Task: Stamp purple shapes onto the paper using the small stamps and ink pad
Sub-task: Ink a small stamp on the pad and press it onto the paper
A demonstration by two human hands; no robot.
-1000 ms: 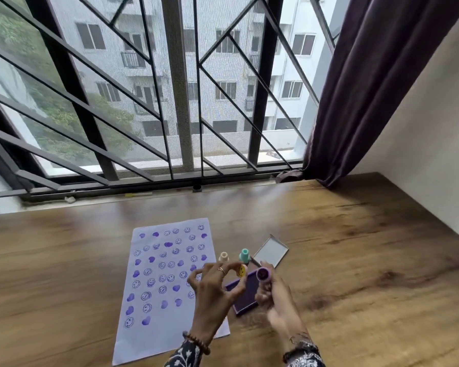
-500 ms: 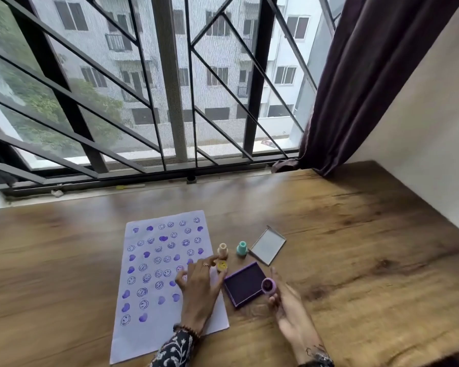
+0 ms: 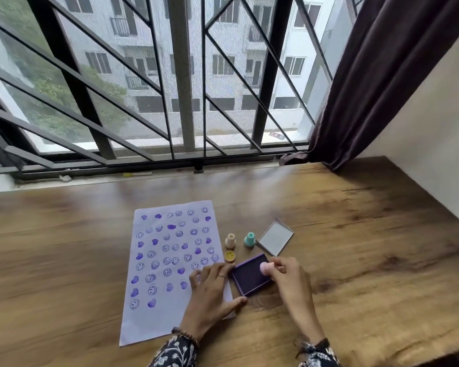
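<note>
Wooden worktop runs under a barred window, with a dark curtain hanging at the right end. On the worktop lies a white paper, long side running away from the person, covered in purple smiley faces and hearts. To the right of the paper's near half sits the ink pad, a square purple tray turned at an angle, and beyond it, apart from it, lies its clear lid. The left hand rests flat with fingers spread on the near right corner of the paper, its fingertips touching the left edge of the ink pad, holding nothing. The right hand pinches a small pink stamp between thumb and fingers, set down at the pad's right edge. Three more stamps stand between paper and lid: a beige stamp and a teal stamp side by side, and a yellow stamp with a smiley top just in front of the beige one
</note>
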